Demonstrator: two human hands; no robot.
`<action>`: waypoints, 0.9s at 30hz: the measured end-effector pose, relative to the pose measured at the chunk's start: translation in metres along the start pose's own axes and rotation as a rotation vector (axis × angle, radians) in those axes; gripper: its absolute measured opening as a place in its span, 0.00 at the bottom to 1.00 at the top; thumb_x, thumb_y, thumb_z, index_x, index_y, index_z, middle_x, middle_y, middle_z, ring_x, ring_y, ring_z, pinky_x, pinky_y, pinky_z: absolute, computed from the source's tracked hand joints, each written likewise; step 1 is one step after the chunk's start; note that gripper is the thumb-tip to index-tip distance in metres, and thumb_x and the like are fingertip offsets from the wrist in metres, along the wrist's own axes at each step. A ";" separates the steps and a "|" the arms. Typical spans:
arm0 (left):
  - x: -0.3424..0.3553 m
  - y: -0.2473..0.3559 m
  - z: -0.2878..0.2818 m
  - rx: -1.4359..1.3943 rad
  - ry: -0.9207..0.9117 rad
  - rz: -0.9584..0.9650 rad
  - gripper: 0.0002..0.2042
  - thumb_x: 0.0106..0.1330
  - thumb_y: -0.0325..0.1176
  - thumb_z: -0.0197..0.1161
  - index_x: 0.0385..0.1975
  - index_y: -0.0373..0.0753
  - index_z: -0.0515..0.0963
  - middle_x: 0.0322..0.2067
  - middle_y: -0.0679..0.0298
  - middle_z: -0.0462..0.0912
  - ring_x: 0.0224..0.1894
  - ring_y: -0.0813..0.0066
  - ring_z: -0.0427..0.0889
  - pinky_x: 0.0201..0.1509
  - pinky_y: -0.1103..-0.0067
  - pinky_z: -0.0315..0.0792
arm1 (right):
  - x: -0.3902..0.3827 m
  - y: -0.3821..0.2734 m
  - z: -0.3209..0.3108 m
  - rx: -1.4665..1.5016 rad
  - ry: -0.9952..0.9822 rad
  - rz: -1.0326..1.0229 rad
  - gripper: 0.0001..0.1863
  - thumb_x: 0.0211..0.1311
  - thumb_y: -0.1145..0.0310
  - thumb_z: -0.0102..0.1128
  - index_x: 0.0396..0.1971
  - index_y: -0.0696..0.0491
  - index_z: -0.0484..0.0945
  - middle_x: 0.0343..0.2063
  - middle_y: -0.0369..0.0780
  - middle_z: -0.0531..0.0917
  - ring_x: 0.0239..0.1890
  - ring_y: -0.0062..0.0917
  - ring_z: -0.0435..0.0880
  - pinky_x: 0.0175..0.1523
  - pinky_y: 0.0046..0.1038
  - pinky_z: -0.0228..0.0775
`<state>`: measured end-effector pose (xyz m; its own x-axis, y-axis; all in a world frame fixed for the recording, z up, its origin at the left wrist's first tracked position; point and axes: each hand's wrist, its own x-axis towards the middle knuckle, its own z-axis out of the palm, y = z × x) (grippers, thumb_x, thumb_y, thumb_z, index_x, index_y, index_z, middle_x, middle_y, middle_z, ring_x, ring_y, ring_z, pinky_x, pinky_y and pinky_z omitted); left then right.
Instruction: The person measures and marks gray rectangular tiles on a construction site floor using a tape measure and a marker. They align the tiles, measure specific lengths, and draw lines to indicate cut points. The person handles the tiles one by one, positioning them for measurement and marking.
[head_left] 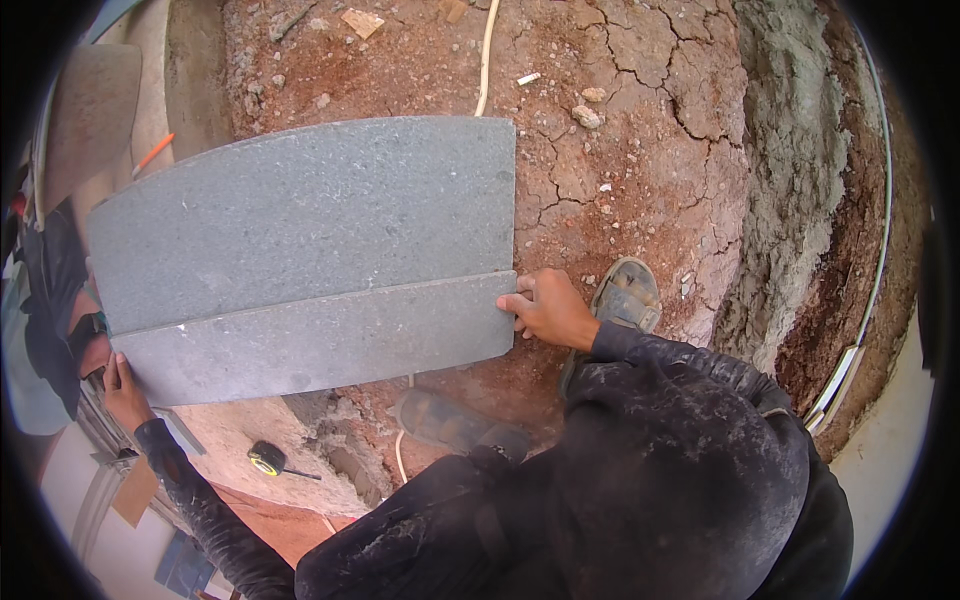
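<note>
Head view: nearest the camera are my dusty dark knees and sleeves, filling the lower right. From there my right hand (548, 310) reaches up-left, fingers (517, 303) curled over the right short edge of the narrow stone strip (310, 340); thumb hidden, so grip looks closed on the edge. My left hand (122, 388) is far out at lower left, pressed at the strip's left lower corner; whether it is clasped or just bracing, I cannot tell.

The strip lies between both hands, long axis running left to right, slightly bowed by the lens. It butts along its upper edge against the large grey stone slab (300, 215), touching, one seam line between them. The slab lies on the far side of the strip.

Both stones sit over cracked red soil (620, 170). My sandalled right foot (625, 295) is just beside my right hand. A yellow-and-black tape measure (267, 458) lies below the strip, nearer my left hand. A white cord (487, 55) runs up from behind the slab.
</note>
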<state>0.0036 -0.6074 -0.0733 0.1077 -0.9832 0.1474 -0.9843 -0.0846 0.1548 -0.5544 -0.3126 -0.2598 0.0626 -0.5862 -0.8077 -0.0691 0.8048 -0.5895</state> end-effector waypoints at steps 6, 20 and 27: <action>0.000 0.000 0.001 -0.009 -0.001 0.003 0.21 0.68 0.41 0.60 0.49 0.28 0.78 0.45 0.58 0.83 0.47 0.73 0.78 0.55 0.79 0.67 | -0.001 -0.001 0.000 -0.007 0.001 0.001 0.16 0.63 0.68 0.60 0.34 0.70 0.80 0.22 0.45 0.84 0.20 0.21 0.83 0.22 0.22 0.73; -0.012 0.012 -0.006 0.072 0.000 -0.010 0.21 0.67 0.42 0.61 0.48 0.29 0.79 0.45 0.56 0.83 0.45 0.71 0.80 0.54 0.78 0.69 | 0.001 -0.008 -0.006 -0.028 -0.048 0.025 0.16 0.62 0.67 0.61 0.31 0.69 0.79 0.22 0.45 0.84 0.21 0.22 0.84 0.23 0.22 0.74; -0.009 0.029 0.012 -0.128 0.113 0.059 0.14 0.63 0.34 0.64 0.42 0.30 0.81 0.34 0.58 0.84 0.39 0.74 0.80 0.48 0.79 0.71 | 0.004 0.003 0.000 0.105 0.017 -0.002 0.12 0.61 0.72 0.61 0.31 0.69 0.79 0.23 0.45 0.84 0.20 0.23 0.84 0.22 0.22 0.75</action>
<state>-0.0281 -0.6033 -0.0822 0.0730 -0.9607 0.2679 -0.9642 0.0007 0.2651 -0.5544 -0.3129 -0.2649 0.0454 -0.5886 -0.8071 0.0360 0.8084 -0.5875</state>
